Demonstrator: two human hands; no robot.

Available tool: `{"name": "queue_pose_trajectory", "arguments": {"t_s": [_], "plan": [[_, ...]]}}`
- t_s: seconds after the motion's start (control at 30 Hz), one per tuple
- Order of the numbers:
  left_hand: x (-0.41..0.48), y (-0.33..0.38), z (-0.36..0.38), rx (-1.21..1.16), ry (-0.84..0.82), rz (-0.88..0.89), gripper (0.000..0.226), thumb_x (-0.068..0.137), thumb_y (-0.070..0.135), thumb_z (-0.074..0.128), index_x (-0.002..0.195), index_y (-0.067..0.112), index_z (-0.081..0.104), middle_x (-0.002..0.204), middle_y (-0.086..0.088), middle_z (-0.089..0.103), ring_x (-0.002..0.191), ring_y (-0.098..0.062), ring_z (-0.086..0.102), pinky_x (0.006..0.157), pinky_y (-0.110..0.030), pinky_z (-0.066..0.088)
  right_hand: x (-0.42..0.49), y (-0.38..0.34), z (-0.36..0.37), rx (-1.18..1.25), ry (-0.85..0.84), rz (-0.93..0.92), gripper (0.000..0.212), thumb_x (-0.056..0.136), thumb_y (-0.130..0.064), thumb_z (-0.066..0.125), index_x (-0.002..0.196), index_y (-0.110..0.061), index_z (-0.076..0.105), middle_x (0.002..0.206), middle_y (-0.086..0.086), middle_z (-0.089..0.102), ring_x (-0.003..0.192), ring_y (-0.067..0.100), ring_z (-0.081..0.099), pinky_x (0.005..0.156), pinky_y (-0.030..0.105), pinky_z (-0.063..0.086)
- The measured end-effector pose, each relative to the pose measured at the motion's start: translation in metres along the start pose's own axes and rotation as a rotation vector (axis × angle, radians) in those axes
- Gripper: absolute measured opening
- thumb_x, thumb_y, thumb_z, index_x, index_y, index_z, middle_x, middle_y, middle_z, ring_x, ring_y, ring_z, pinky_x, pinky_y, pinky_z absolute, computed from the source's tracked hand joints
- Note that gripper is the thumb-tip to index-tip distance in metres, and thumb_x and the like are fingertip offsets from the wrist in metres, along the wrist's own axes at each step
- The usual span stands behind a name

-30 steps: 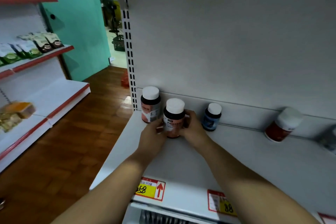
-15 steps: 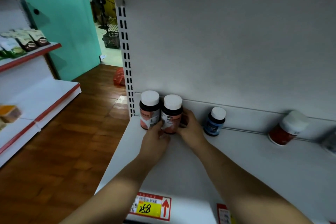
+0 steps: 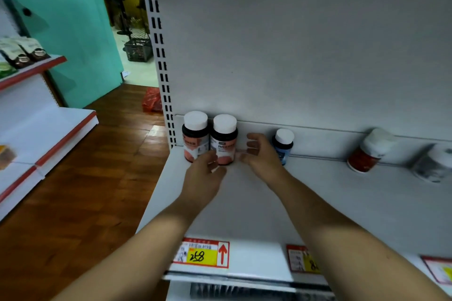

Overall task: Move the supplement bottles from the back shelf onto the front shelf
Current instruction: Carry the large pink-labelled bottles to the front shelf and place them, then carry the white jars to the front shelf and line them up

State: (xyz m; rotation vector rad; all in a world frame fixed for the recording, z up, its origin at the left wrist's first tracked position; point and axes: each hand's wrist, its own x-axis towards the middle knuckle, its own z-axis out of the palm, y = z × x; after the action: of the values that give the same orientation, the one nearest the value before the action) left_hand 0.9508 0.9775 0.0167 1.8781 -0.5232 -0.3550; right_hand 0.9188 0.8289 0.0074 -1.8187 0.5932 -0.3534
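Along the bottom edge of the frame, a yellow price tag (image 3: pixel 200 254) marked 258 sits on the lip of a white shelf (image 3: pixel 342 203), with a second tag (image 3: pixel 303 261) to its right. Two bare forearms reach up from the lower corners over the shelf.

The left hand (image 3: pixel 203 176) lies just left of centre. Its fingers are curled at the foot of the right pink bottle (image 3: pixel 223 140), but blur hides whether they grip it. The right hand (image 3: pixel 261 156) is just right of that bottle, with a gap between them. Its fingers are loosely bent and hold nothing.

The right pink bottle stands upright at the back of the shelf, touching or almost touching the left pink bottle (image 3: pixel 195 137) in the corner. Both have white caps. A small blue bottle (image 3: pixel 282 144) stands behind the right hand. Well to the right, a red bottle (image 3: pixel 369 151) leans against the back ledge, and a blurred grey bottle (image 3: pixel 433 164) lies at the frame's right edge.

A grey back panel (image 3: pixel 293 56) fills the upper right, with a slotted post (image 3: pixel 161 68) along its left side. Lower left is a wood floor (image 3: pixel 85 190). At the left edge, red-trimmed shelves carry packets (image 3: pixel 24 51). Beyond them are a teal wall (image 3: pixel 73 32), a red bag (image 3: pixel 152 100) on the floor and a dark basket (image 3: pixel 138 50).
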Motion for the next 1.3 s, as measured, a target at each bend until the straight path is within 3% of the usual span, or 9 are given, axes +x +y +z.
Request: {"name": "queue_pose_trajectory", "arguments": {"t_s": [0.17,0.23,0.3,0.4,0.53,0.67,0.9,1.0,1.3], "plan": [[-0.020,0.032,0.018,-0.016,-0.035,0.085,0.037,0.088,0.009,0.054,0.125,0.011,0.052,0.112,0.000,0.057,0.107,-0.016,0.054,0.085,-0.016,0.037,-0.041,-0.011,-0.034,0.062,0.116,-0.029,0.052,0.079,-0.003,0.068,0.126,-0.010,0.046,0.114,0.005,0.048,0.103,0.014,0.049,0.085,0.020,0.041],[-0.030,0.054,0.037,-0.045,-0.061,0.121,0.043,0.088,0.009,0.055,0.130,0.010,0.048,0.125,-0.004,0.055,0.114,-0.017,0.053,0.096,-0.022,0.039,-0.063,-0.016,-0.060,0.103,0.182,-0.076,0.049,0.078,-0.001,0.067,0.123,-0.009,0.048,0.112,0.004,0.050,0.102,0.015,0.052,0.077,0.015,0.044],[-0.044,0.080,0.063,-0.059,-0.073,0.174,0.043,0.087,0.006,0.055,0.129,0.009,0.049,0.130,-0.008,0.055,0.118,-0.020,0.053,0.103,-0.031,0.040,-0.088,-0.019,-0.095,0.107,0.248,-0.108,0.046,0.079,-0.005,0.067,0.121,-0.011,0.049,0.112,0.004,0.051,0.101,0.016,0.054,0.079,0.019,0.043],[-0.072,0.121,0.117,-0.129,-0.095,0.235,0.043,0.085,0.004,0.056,0.128,0.008,0.050,0.125,-0.009,0.058,0.110,-0.019,0.056,0.097,-0.025,0.041,-0.132,-0.014,-0.162,0.118,0.363,-0.132,0.040,0.081,-0.004,0.065,0.117,-0.012,0.051,0.110,0.006,0.052,0.099,0.016,0.053,0.081,0.023,0.043],[-0.123,0.169,0.211,-0.216,-0.175,0.309,0.041,0.085,0.003,0.057,0.125,0.009,0.052,0.121,-0.010,0.060,0.109,-0.020,0.056,0.099,-0.029,0.043,-0.202,0.011,-0.267,0.119,0.480,-0.175,0.034,0.081,0.001,0.063,0.110,-0.012,0.053,0.106,0.008,0.054,0.098,0.018,0.053,0.078,0.024,0.046],[-0.178,0.213,0.318,-0.315,-0.326,0.324,0.041,0.086,0.000,0.055,0.126,0.005,0.048,0.113,-0.009,0.057,0.101,-0.014,0.053,0.082,-0.015,0.043,-0.271,0.044,-0.375,0.092,0.584,-0.166,0.034,0.082,0.001,0.062,0.113,-0.010,0.053,0.105,0.009,0.053,0.098,0.017,0.050,0.077,0.022,0.043],[-0.255,0.283,0.482,-0.368,-0.539,0.355,0.038,0.084,-0.004,0.055,0.121,0.003,0.052,0.107,-0.008,0.057,0.099,-0.015,0.053,0.094,-0.025,0.042,-0.372,0.102,-0.535,0.117,0.841,-0.115,0.033,0.084,0.001,0.060,0.115,-0.008,0.052,0.108,0.007,0.055,0.100,0.017,0.051,0.075,0.020,0.043],[-0.275,0.304,0.552,-0.349,-0.627,0.379,0.036,0.084,-0.004,0.056,0.119,0.002,0.053,0.108,-0.010,0.059,0.098,-0.015,0.053,0.099,-0.030,0.041,-0.397,0.131,-0.595,0.115,0.924,-0.090,0.032,0.085,-0.002,0.060,0.115,-0.010,0.053,0.110,0.006,0.055,0.102,0.017,0.052,0.082,0.026,0.044],[-0.293,0.380,0.774,-0.402,-0.796,0.422,0.036,0.085,-0.001,0.056,0.119,0.007,0.053,0.110,-0.006,0.060,0.099,-0.014,0.054,0.100,-0.031,0.042,-0.406,0.204,-0.797,0.088,1.058,-0.017,0.030,0.084,-0.006,0.061,0.112,-0.015,0.055,0.110,0.005,0.059,0.103,0.018,0.055,0.090,0.034,0.045]]}}
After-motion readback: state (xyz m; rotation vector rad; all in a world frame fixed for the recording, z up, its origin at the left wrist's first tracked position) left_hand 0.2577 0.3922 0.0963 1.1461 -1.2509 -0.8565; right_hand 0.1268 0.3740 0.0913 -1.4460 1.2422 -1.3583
